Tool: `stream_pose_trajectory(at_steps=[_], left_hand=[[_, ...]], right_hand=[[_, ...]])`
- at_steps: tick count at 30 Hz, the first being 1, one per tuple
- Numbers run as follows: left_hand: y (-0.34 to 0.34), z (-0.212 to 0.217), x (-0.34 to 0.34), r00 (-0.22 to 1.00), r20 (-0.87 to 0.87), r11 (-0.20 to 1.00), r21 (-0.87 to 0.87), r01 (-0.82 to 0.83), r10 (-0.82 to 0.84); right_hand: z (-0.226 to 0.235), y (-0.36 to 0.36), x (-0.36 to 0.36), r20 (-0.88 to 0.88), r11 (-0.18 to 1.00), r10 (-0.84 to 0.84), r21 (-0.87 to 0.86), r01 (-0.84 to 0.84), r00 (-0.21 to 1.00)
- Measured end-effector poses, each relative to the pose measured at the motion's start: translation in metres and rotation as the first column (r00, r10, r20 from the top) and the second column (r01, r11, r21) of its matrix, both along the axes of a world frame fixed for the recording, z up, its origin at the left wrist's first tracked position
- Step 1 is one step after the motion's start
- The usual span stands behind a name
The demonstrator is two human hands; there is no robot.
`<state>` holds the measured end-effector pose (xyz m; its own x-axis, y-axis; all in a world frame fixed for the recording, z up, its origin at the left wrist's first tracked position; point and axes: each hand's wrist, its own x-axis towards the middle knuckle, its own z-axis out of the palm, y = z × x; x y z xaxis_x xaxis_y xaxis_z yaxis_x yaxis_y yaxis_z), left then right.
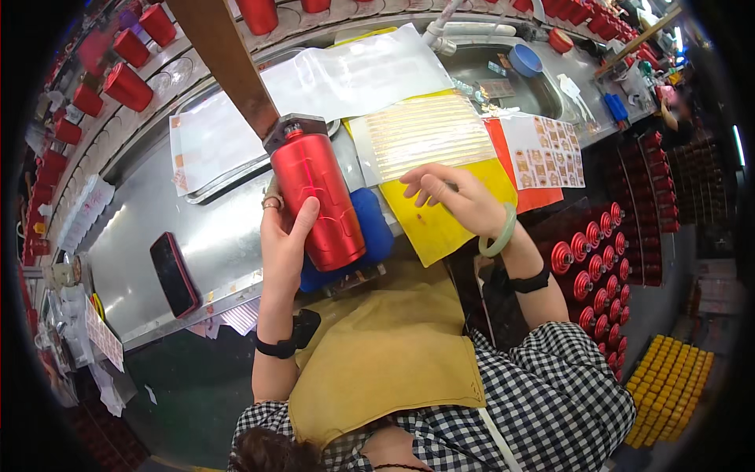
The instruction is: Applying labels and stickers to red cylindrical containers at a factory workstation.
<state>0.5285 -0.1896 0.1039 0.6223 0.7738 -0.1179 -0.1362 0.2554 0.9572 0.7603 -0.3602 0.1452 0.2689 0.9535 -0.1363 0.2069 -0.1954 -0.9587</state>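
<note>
A shiny red metal bottle (330, 212) with raised panels lies tilted in my left hand (281, 244), the thumb along its side and the other fingers behind it. Its narrow neck end meets a dark angular piece (303, 122) at the foot of a wooden post. Under the bottle's lower part shows a blue pad (375, 224). My right hand (464, 203) hovers over a yellow sheet (432, 232), fingers apart and loosely bent, with no held thing visible. On the yellow sheet lies a striped gold decal sheet (425, 134), beyond my right fingers.
A phone (174, 274) lies on the metal bench at left. Behind are a white sheet (362, 69), a sink (543, 93) with a blue bowl (525, 60), and rows of red cups (128, 86). Printed decals (544, 153) lie right; red bottles (602, 267) are racked beside me.
</note>
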Motion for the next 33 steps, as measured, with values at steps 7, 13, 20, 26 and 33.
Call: stream_pose_trajectory(at_steps=[7,13,20,26,33], left_hand=[[0.003,-0.003,-0.001,1.000,-0.019,1.000,-0.005,0.018,-0.018],[0.004,-0.014,-0.001,0.994,-0.110,1.000,0.005,0.000,0.001],[0.003,-0.014,0.000,0.997,-0.083,1.000,-0.003,0.004,-0.005],[0.004,-0.014,-0.002,0.998,-0.065,0.997,-0.072,-0.011,0.006],[0.011,0.001,-0.014,0.992,0.129,0.947,-0.316,0.054,-0.014]], right_hand=[[0.014,0.004,0.067,0.080,0.946,-0.292,-0.119,0.300,0.953],[0.048,-0.018,0.089,0.073,0.933,-0.244,0.288,0.214,0.967],[0.081,-0.014,0.073,-0.297,0.880,-0.356,0.211,0.425,0.886],[0.067,-0.004,0.067,-0.170,0.905,-0.288,0.274,0.326,0.942],[0.053,0.015,0.045,-0.174,0.959,-0.185,0.181,0.216,0.967]])
